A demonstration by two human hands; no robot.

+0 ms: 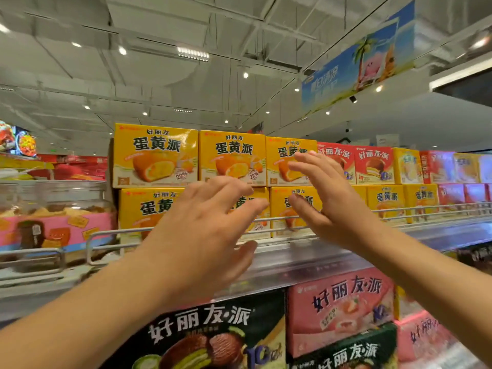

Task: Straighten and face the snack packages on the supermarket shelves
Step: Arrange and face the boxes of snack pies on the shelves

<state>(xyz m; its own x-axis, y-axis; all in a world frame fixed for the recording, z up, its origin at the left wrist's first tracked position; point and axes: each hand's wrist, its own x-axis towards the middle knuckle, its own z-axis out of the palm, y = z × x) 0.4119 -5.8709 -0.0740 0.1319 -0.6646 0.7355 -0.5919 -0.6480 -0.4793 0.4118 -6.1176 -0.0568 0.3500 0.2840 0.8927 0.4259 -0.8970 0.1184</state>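
Reaching up toward the yellow boxes [155, 155], both hands are spread with relaxed fingers and grasp nothing. The boxes stand in two rows on the top shelf, behind a metal rail [426, 209], and each front reads 好丽友 above 蛋黄派, with a round "22%" mark on some. The left hand [202, 235] covers part of the lower row; the right hand [327, 201] hides part of the third upper box. Right of the yellow boxes stand red boxes [374, 165] reading 好丽友·派. Below them, under the shelf edge, are a black box [213, 336] and a pink box [340, 307] with the same writing. Left of them stands a clear jar [56, 214] with a pink label. A blue banner [359, 62] hangs above.
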